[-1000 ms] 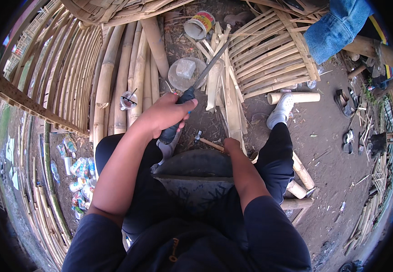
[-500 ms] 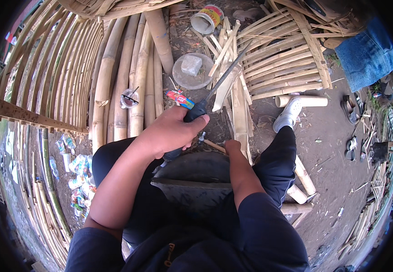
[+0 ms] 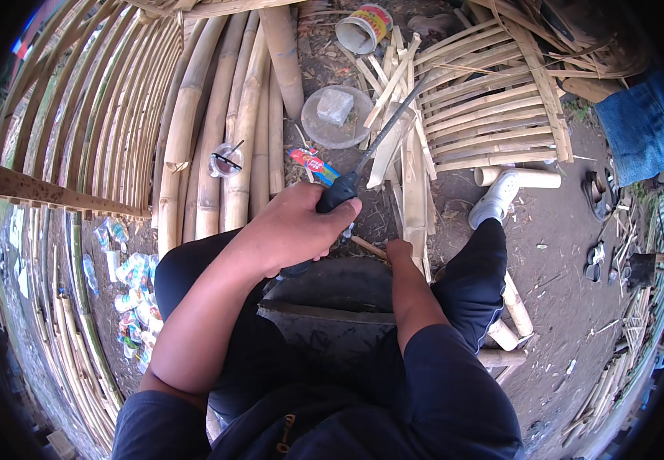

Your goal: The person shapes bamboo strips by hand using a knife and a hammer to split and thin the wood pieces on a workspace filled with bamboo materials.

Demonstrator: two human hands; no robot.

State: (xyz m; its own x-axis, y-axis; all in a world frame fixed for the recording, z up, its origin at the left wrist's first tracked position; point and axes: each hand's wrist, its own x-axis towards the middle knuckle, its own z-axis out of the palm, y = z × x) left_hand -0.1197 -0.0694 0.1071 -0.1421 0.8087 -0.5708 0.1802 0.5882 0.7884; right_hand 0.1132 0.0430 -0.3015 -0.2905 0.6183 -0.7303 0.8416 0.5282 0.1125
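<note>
My left hand (image 3: pixel 290 234) is wrapped round the thick dark handle of a long, narrow-bladed tool (image 3: pixel 382 136). Its blade slants up and away to the right, over split bamboo. Lower and to the right, my right hand (image 3: pixel 399 250) is closed at the end of a thin wooden handle, apparently a small hammer (image 3: pixel 368 246); its metal head is partly hidden beside my left hand. Between my legs, below both hands, sits a dark rounded block (image 3: pixel 332 282) with a raised edge. The fingertips of my right hand do not show.
Thick bamboo poles (image 3: pixel 213 146) and a slatted bamboo frame (image 3: pixel 110 115) stand left. Ahead are a round slab (image 3: pixel 324 136) bearing a pale stone (image 3: pixel 335 106), a tub (image 3: pixel 364 29), a bamboo lattice (image 3: pixel 493 107) and a plastic cup (image 3: pixel 225 160). Plastic litter (image 3: pixel 136 299) lies left.
The view has shifted slightly, so the surroundings sit a little farther right. Both hands keep their grips, and the long blade holds nearly the same slant.
</note>
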